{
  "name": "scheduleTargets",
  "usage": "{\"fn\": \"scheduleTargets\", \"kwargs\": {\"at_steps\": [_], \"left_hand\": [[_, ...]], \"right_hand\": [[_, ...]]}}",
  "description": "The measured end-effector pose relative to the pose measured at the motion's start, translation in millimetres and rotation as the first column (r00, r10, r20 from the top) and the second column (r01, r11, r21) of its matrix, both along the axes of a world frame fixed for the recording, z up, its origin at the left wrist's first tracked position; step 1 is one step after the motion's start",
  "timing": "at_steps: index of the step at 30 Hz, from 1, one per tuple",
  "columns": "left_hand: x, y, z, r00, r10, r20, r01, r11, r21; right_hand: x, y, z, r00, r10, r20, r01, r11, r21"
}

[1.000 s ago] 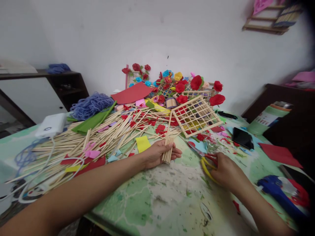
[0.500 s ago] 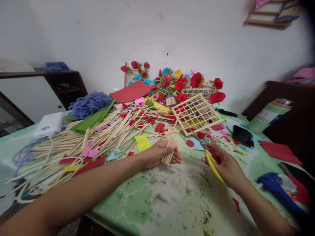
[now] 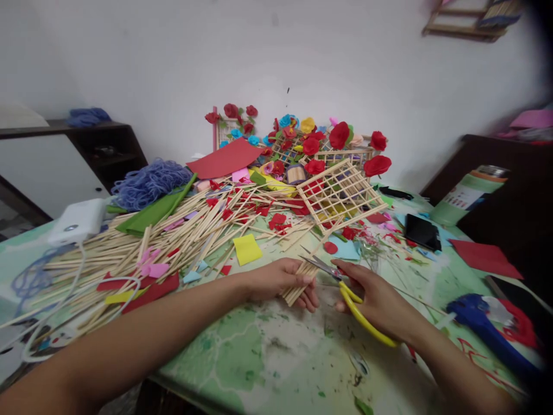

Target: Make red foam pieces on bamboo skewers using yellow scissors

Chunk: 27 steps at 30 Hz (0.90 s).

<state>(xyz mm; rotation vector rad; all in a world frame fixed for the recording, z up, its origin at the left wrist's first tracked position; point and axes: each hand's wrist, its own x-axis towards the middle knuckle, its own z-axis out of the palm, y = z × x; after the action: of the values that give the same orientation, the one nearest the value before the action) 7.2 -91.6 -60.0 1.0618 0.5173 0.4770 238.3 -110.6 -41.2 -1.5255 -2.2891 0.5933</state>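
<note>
Near the middle of the table, my left hand (image 3: 287, 283) pinches a small bundle of short wooden sticks (image 3: 294, 293) between thumb and fingers. My right hand (image 3: 367, 291) grips yellow-handled scissors (image 3: 360, 317). The scissor blades are parted and lie at the upper ends of the bundle, pointing left. Whether they touch the sticks is unclear. Just behind the bundle are a yellow paper square (image 3: 247, 249) and a red paper circle (image 3: 330, 248). A wooden lattice (image 3: 341, 196) leans farther back.
Loose sticks (image 3: 194, 222) and blue yarn (image 3: 149, 183) cover the left side. Red paper flowers (image 3: 339, 135) stand at the back. On the right are a black phone (image 3: 422, 232), a green bottle (image 3: 469, 196) and a blue glue gun (image 3: 488, 328). A white box (image 3: 78, 222) with a cable sits left.
My right hand has moved left with the scissors, bringing the parted blades to the stick bundle. My left hand and the bundle sit slightly lower in view.
</note>
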Motion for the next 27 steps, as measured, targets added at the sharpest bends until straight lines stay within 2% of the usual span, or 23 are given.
{"fn": "scheduleTargets", "kwargs": {"at_steps": [4, 11, 21, 27], "left_hand": [[1.2, -0.1, 0.6, 0.999, -0.047, -0.018, 0.048, 0.998, 0.03], [1.5, -0.4, 0.0, 0.998, -0.05, -0.043, 0.052, 0.997, 0.056], [-0.4, -0.4, 2.8, 0.995, -0.095, -0.016, 0.096, 0.992, 0.076], [-0.5, -0.7, 2.0, 0.99, -0.136, 0.027, 0.133, 0.987, 0.093]], "right_hand": [[-0.9, -2.5, 2.8, 0.999, 0.049, -0.009, -0.049, 0.999, 0.001], [-5.2, -4.8, 6.4, 0.998, 0.026, -0.053, -0.031, 0.995, -0.091], [-7.4, -5.9, 9.8, 0.995, 0.021, -0.094, -0.036, 0.987, -0.159], [-6.6, -6.9, 8.3, 0.98, 0.062, -0.191, -0.098, 0.977, -0.189]]}}
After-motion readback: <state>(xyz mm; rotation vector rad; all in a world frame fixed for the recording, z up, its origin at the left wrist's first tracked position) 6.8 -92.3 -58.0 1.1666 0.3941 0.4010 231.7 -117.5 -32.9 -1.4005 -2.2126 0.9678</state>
